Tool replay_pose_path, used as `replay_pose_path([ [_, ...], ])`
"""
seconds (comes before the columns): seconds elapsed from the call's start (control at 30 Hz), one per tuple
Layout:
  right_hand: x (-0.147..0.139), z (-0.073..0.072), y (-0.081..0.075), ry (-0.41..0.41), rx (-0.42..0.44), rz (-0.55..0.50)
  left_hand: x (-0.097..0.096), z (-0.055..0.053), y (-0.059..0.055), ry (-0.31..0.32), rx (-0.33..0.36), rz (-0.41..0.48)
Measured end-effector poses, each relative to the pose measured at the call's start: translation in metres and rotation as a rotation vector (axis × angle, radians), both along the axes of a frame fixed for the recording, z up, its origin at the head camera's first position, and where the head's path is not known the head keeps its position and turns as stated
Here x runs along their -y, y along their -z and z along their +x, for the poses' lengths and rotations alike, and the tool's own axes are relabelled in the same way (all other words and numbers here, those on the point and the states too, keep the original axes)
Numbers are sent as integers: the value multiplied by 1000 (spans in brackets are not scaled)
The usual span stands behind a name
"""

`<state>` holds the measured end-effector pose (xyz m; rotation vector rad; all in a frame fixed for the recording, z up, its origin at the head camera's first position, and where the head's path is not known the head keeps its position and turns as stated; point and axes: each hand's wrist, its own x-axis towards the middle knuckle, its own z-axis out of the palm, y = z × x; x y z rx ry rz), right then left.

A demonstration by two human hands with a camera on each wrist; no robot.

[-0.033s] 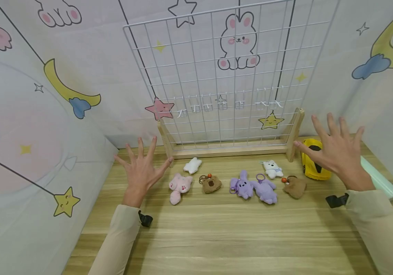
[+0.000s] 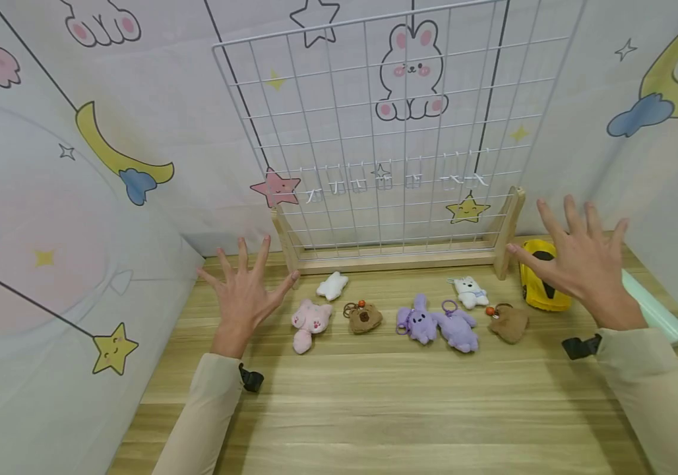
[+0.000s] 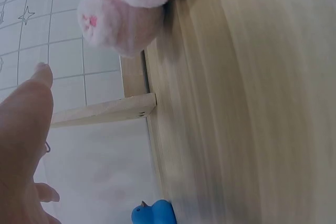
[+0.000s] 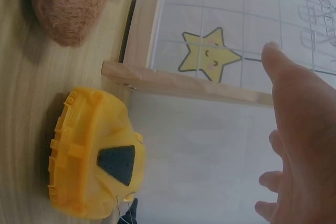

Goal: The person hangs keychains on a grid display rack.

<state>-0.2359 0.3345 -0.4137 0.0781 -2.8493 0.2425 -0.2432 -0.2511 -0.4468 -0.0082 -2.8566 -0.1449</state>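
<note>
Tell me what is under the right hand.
Under the spread right hand sits a yellow toy car on the wooden table. The hand hovers over it without touching; its far end is covered in the head view.

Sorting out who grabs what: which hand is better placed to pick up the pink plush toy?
Probably the left hand: it hovers open just beside the pink plush toy. The right hand hovers far across the table, over the yellow toy car.

Both arms wear long, close-fitting cream sleeves [image 2: 208, 409] reaching the wrists. A small black clip or strap, probably a camera mount [image 2: 580, 346], sits at each cuff. Both hands are bare.
</note>
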Motion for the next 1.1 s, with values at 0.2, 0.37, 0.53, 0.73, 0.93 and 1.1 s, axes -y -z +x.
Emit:
replay_pose_path([
  [0.2, 2, 1, 0, -2, -9, 4, -1, 0, -1, -5, 10, 4],
  [0.37, 3, 1, 1, -11, -20, 7, -1, -1, 0, -2, -8, 5],
  [0.53, 3, 3, 1, -16, -35, 9, -1, -2, 2, 2, -33, 18],
  [0.73, 4, 5, 1, -9, -34, -3, -5, -2, 1, 14, -59, 37],
  [0.93, 8, 5, 4, -13, -58, -42, -15, 2, 2, 55, -92, 87],
  [1.1, 14, 2, 8, -50, -47, -214, -32, 11, 3, 171, -183, 192],
])
